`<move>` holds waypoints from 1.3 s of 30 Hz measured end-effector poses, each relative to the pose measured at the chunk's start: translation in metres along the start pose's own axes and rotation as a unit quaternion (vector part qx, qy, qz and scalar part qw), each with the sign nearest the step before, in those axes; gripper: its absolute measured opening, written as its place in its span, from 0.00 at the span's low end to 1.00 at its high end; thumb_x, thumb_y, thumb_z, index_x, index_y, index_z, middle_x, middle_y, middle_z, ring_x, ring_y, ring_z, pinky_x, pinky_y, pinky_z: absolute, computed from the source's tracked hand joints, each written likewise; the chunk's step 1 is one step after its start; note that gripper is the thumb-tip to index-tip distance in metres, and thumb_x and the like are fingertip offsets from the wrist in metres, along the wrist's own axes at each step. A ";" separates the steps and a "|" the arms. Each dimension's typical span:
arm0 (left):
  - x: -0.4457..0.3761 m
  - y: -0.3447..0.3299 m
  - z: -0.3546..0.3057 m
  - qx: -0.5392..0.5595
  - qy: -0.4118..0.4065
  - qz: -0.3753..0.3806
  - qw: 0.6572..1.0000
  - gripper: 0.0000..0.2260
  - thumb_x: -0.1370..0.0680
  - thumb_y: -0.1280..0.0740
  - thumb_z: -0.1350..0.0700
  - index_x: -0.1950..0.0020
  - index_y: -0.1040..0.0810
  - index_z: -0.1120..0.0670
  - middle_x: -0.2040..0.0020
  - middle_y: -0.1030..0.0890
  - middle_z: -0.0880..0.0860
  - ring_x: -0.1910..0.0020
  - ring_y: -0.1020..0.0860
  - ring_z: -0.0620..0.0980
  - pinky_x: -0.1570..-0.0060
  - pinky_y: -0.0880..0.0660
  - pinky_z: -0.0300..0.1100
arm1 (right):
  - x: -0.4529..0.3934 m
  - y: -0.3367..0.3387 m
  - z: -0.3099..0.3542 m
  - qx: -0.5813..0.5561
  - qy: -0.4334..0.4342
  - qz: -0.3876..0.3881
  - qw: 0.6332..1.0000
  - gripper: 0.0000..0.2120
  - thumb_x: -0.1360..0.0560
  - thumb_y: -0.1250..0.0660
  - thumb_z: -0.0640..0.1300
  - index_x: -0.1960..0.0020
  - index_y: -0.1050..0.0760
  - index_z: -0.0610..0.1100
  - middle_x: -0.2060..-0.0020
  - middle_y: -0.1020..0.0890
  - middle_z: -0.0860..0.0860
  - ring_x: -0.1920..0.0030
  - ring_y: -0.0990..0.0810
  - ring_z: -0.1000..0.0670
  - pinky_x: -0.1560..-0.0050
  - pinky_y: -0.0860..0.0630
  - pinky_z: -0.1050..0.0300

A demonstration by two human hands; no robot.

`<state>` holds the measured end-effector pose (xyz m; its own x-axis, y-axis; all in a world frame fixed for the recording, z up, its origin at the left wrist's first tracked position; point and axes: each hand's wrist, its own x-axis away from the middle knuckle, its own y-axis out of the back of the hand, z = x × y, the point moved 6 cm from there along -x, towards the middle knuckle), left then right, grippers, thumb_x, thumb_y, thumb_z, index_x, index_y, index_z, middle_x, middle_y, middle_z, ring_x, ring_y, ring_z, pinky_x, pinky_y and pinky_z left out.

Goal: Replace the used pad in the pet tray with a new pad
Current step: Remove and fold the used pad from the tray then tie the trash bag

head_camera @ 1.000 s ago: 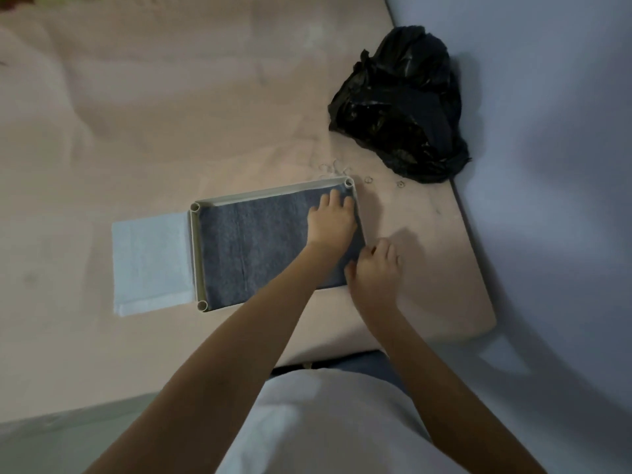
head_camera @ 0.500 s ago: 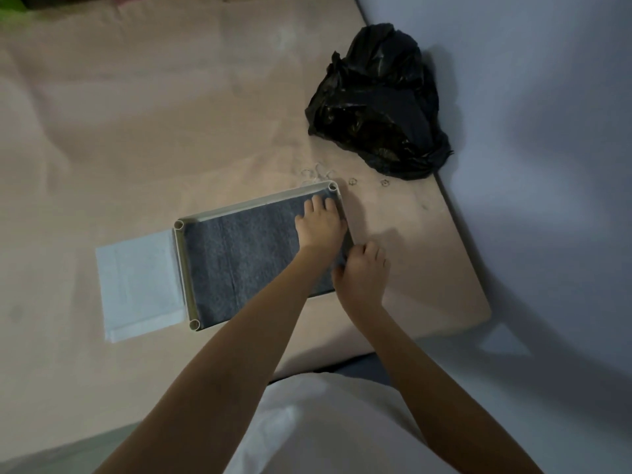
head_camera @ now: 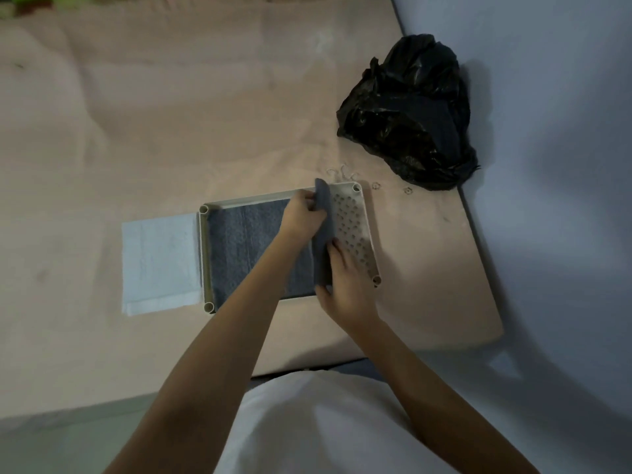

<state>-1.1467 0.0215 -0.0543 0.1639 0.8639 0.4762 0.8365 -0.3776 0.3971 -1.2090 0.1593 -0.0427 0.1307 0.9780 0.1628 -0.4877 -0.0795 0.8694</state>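
A white pet tray (head_camera: 204, 254) lies on the beige mat, with a dark grey used pad (head_camera: 246, 248) inside it. The pad's right edge is lifted and folded leftwards, baring the tray's perforated floor (head_camera: 352, 227). My left hand (head_camera: 301, 217) grips the lifted edge near the far corner. My right hand (head_camera: 345, 285) grips the same edge near the front corner. A folded white new pad (head_camera: 159, 261) lies flat on the mat, touching the tray's left side.
A crumpled black plastic bag (head_camera: 407, 114) sits at the mat's far right corner, against the bluish wall (head_camera: 554, 165). A few small rings (head_camera: 376, 185) lie on the mat (head_camera: 171, 114) just beyond the tray. My white shirt fills the bottom centre.
Both hands have gone from resting at the pad's right edge to gripping it. They have peeled that edge up and to the left, uncovering the tray's perforated floor.
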 end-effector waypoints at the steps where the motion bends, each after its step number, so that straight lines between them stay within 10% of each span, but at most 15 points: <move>1: 0.000 0.009 0.005 0.027 0.003 -0.001 1.000 0.18 0.24 0.36 0.66 0.35 0.32 0.62 0.40 0.23 0.60 0.42 0.24 0.58 0.54 0.25 0.45 | 0.000 -0.003 0.006 0.005 0.020 0.009 1.000 0.31 0.26 0.36 0.45 0.27 0.39 0.39 0.29 0.34 0.42 0.35 0.28 0.42 0.37 0.31 0.50; 15: 0.024 0.080 0.069 -0.044 -0.089 -0.040 0.994 0.30 0.25 0.36 0.68 0.26 0.39 0.50 0.59 0.25 0.51 0.54 0.22 0.58 0.58 0.24 0.48 | -0.004 -0.039 0.053 0.062 0.167 0.069 0.982 0.30 0.23 0.43 0.56 0.27 0.38 0.39 0.25 0.40 0.44 0.24 0.46 0.46 0.25 0.51 0.48; 23: 0.027 0.077 0.074 -0.236 -0.117 -0.078 0.961 0.26 0.24 0.34 0.59 0.27 0.35 0.52 0.39 0.27 0.58 0.43 0.27 0.57 0.51 0.27 0.48 | -0.062 -0.038 0.032 0.186 0.148 0.045 0.970 0.29 0.19 0.50 0.51 0.23 0.53 0.40 0.23 0.51 0.45 0.23 0.56 0.47 0.25 0.60 0.52; 30: 0.034 0.051 0.058 -0.452 -0.286 -0.120 0.836 0.23 0.18 0.48 0.51 0.25 0.41 0.59 0.24 0.40 0.58 0.24 0.43 0.55 0.25 0.48 0.52 | -0.093 -0.045 0.032 0.253 0.163 0.039 0.953 0.29 0.21 0.62 0.53 0.24 0.59 0.39 0.23 0.54 0.44 0.23 0.57 0.46 0.25 0.61 0.50; 39: 0.019 0.041 0.077 -0.477 -0.255 -0.070 0.838 0.26 0.19 0.54 0.48 0.25 0.39 0.61 0.25 0.38 0.58 0.25 0.41 0.55 0.26 0.48 0.57 | -0.102 -0.060 0.026 0.278 0.192 0.053 0.940 0.29 0.21 0.64 0.52 0.25 0.58 0.38 0.23 0.51 0.43 0.23 0.54 0.46 0.24 0.53 0.46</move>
<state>-1.0692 0.0486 -0.0892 0.5050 0.8601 0.0718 0.1066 -0.1447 0.9837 -1.1703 0.0591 -0.0990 -0.2653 0.9482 0.1745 0.0605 -0.1642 0.9846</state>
